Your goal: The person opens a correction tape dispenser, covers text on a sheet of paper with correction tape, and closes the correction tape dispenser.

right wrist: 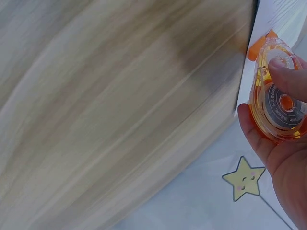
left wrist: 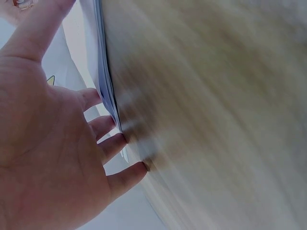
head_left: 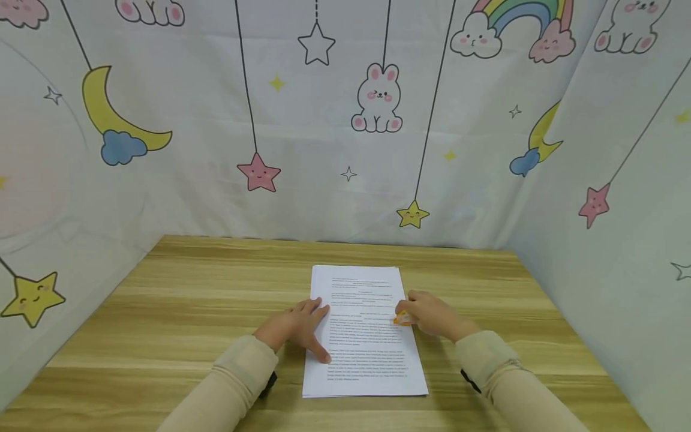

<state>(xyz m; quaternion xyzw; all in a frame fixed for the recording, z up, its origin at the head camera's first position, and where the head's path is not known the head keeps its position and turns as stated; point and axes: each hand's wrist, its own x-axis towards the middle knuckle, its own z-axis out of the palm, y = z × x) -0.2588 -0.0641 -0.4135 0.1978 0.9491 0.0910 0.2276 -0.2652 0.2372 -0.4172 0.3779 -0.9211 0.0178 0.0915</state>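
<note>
A stack of printed paper sheets (head_left: 367, 360) lies on the wooden table, its long sides running away from me. My left hand (head_left: 299, 324) rests on the left edge of the stack, fingers spread; in the left wrist view its fingertips (left wrist: 115, 143) meet the paper's side. Over the right edge, my right hand (head_left: 434, 315) holds an orange, see-through correction tape dispenser (right wrist: 280, 103) between thumb and fingers. The dispenser's orange tip (right wrist: 257, 48) is at the printed page in the right wrist view. Whether the tip touches the page I cannot tell.
Bare wood of the table (head_left: 216, 276) surrounds the stack on all sides. Behind the table hangs a white curtain (head_left: 302, 210) printed with stars, moons and rabbits, and it continues along the left and right sides.
</note>
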